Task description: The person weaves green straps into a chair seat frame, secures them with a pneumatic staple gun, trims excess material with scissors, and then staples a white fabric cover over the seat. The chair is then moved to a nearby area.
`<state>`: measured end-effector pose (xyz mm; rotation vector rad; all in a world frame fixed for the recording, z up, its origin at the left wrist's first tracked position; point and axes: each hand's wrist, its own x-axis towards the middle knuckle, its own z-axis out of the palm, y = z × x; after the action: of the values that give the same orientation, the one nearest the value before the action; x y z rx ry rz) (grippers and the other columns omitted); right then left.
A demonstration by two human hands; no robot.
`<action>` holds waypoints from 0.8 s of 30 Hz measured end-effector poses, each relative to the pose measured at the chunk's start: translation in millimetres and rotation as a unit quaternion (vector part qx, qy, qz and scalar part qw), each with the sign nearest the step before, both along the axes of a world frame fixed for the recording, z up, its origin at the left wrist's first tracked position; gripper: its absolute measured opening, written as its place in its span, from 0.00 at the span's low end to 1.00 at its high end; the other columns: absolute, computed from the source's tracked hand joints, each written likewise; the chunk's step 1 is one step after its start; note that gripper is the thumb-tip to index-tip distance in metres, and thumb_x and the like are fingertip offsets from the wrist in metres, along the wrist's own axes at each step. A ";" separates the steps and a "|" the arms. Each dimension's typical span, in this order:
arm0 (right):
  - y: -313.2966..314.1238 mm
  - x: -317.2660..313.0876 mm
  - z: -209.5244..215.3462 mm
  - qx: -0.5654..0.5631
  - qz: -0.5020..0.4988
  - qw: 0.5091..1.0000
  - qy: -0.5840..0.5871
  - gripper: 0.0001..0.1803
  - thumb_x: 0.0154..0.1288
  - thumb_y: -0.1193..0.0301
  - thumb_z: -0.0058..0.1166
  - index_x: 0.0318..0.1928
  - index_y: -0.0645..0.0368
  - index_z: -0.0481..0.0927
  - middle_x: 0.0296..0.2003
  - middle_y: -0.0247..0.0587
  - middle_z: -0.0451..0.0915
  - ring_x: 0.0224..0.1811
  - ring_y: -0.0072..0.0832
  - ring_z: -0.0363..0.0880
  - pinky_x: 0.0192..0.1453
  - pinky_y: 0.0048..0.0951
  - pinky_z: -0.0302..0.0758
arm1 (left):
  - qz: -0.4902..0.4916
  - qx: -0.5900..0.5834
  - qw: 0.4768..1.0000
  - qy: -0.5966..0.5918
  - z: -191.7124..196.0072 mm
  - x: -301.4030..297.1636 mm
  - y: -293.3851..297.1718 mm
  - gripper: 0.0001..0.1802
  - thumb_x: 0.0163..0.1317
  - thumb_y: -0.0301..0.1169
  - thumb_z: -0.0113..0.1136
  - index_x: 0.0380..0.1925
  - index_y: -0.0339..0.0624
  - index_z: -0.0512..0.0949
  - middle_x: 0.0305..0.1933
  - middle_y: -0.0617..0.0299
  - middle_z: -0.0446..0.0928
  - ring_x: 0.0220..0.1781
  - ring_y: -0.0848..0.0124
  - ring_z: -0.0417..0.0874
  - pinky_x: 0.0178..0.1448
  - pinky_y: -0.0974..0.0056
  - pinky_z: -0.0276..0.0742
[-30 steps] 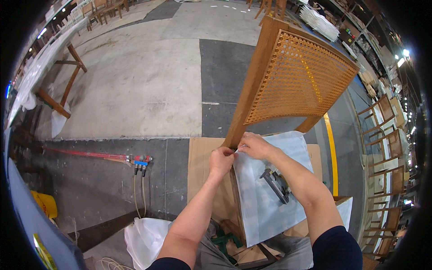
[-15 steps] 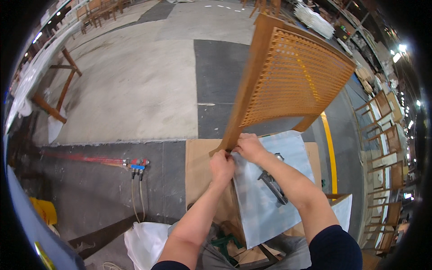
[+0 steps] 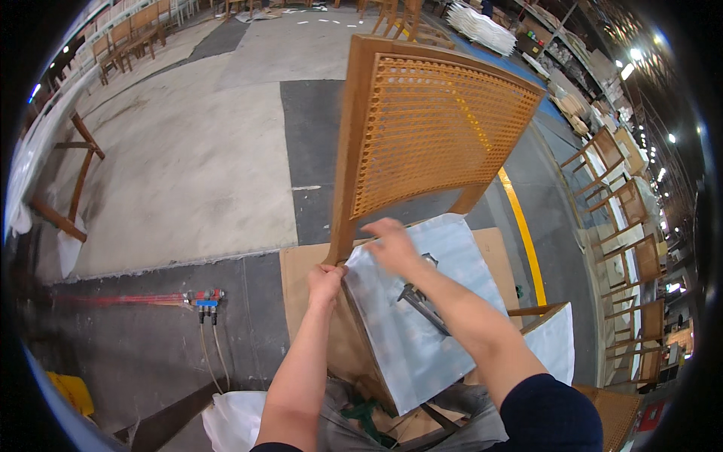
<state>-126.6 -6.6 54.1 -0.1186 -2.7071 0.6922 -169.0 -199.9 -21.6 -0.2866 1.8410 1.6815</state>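
Observation:
A wooden chair (image 3: 344,166) with a woven cane back (image 3: 444,132) stands before me, its seat covered by a pale translucent sheet (image 3: 399,361). At the seat's rear left corner, by the foot of the back post, my left hand (image 3: 325,285) is closed, fingers pinched on the sheet's edge; the fingertips are partly hidden. My right hand (image 3: 390,245) is raised just above the sheet near the back, slightly blurred, its fingers apart and holding nothing. Below my right forearm, a dark staple gun (image 3: 423,309) lies on the sheet, partly covered by the arm.
Brown cardboard (image 3: 301,301) lies under the chair. On the floor at left, a red hose (image 3: 124,300) ends at a blue-handled valve (image 3: 207,303) with two thin hoses. A row of wooden chairs (image 3: 640,264) lines the right, beyond a yellow floor line (image 3: 522,233). A yellow container (image 3: 71,392) is at lower left.
My right hand has come away from the corner by the back post and lifted, fingers opening. My left hand stays at that corner. The view has shifted, so the chair appears further left.

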 end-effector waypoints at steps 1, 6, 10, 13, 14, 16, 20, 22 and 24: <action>15.9 11.6 11.2 -0.038 -0.025 0.999 0.010 0.11 0.64 0.65 0.71 0.43 0.57 0.91 0.46 0.43 0.88 0.53 0.44 0.84 0.59 0.47 0.78 | -0.011 0.006 0.999 -0.040 1.9 -0.5 -0.6 0.18 0.59 0.31 0.78 0.41 0.43 0.76 0.36 0.63 0.80 0.35 0.71 0.78 0.33 0.59 0.74; 109.7 131.5 61.7 -0.052 -0.188 0.938 -0.286 0.21 0.61 0.62 0.76 0.49 0.61 0.87 0.40 0.45 0.89 0.40 0.36 0.86 0.49 0.37 0.82 | -0.010 0.095 0.983 -0.159 13.2 6.5 3.3 0.11 0.67 0.33 0.73 0.32 0.45 0.78 0.25 0.69 0.76 0.23 0.75 0.74 0.27 0.61 0.70; 105.7 164.2 31.8 -0.309 -0.127 0.852 -0.404 0.24 0.53 0.65 0.83 0.46 0.65 0.86 0.39 0.42 0.88 0.41 0.32 0.84 0.49 0.36 0.81 | -0.003 0.135 0.982 -0.134 8.9 4.0 0.5 0.10 0.69 0.34 0.71 0.33 0.45 0.79 0.27 0.69 0.77 0.24 0.75 0.73 0.29 0.62 0.71; 95.1 161.3 18.2 -0.223 -0.140 0.879 -0.398 0.29 0.47 0.67 0.86 0.47 0.65 0.85 0.40 0.41 0.87 0.42 0.31 0.83 0.51 0.35 0.80 | -0.009 0.148 0.981 -0.122 2.9 4.6 -1.0 0.11 0.69 0.34 0.72 0.33 0.45 0.79 0.28 0.69 0.77 0.25 0.76 0.73 0.31 0.63 0.72; 94.1 164.2 18.7 -0.212 -0.145 0.885 -0.389 0.30 0.48 0.67 0.85 0.49 0.66 0.84 0.40 0.40 0.86 0.42 0.30 0.83 0.49 0.34 0.80 | -0.015 0.149 0.981 -0.124 1.8 6.2 1.4 0.11 0.69 0.34 0.72 0.34 0.45 0.79 0.29 0.69 0.76 0.26 0.76 0.72 0.31 0.64 0.72; 92.2 166.1 25.2 -0.187 -0.155 0.897 -0.369 0.32 0.49 0.67 0.84 0.52 0.66 0.83 0.40 0.38 0.85 0.41 0.28 0.81 0.47 0.33 0.79 | -0.028 0.160 0.979 -0.124 -0.8 8.1 5.9 0.11 0.70 0.35 0.73 0.36 0.45 0.79 0.29 0.69 0.76 0.26 0.77 0.72 0.32 0.64 0.72; 49.4 109.6 65.8 -0.204 -0.015 0.927 -0.315 0.34 0.52 0.60 0.83 0.54 0.65 0.83 0.46 0.47 0.87 0.48 0.38 0.85 0.55 0.36 0.80 | -0.027 0.153 0.981 -0.114 -18.4 1.4 -12.3 0.12 0.72 0.37 0.72 0.42 0.48 0.76 0.35 0.68 0.79 0.29 0.74 0.78 0.37 0.60 0.79; 28.5 76.3 87.1 -0.173 0.035 0.933 -0.312 0.32 0.55 0.59 0.80 0.54 0.65 0.83 0.48 0.50 0.87 0.50 0.39 0.85 0.56 0.38 0.80 | -0.037 0.158 0.979 -0.119 -19.8 -1.6 -13.4 0.12 0.73 0.37 0.71 0.44 0.50 0.75 0.37 0.67 0.81 0.30 0.72 0.80 0.38 0.59 0.82; 9.2 40.9 105.8 -0.155 0.033 0.912 -0.379 0.29 0.57 0.59 0.79 0.52 0.65 0.83 0.45 0.48 0.88 0.47 0.38 0.85 0.52 0.38 0.81 | -0.045 0.170 0.975 -0.133 -21.2 -1.0 -16.7 0.12 0.73 0.37 0.71 0.44 0.51 0.75 0.38 0.68 0.80 0.30 0.73 0.80 0.36 0.60 0.81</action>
<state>-85.7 2.6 160.0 -0.4600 -3.2998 1.3219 -170.0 -216.5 -42.8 -0.2632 1.3285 1.7646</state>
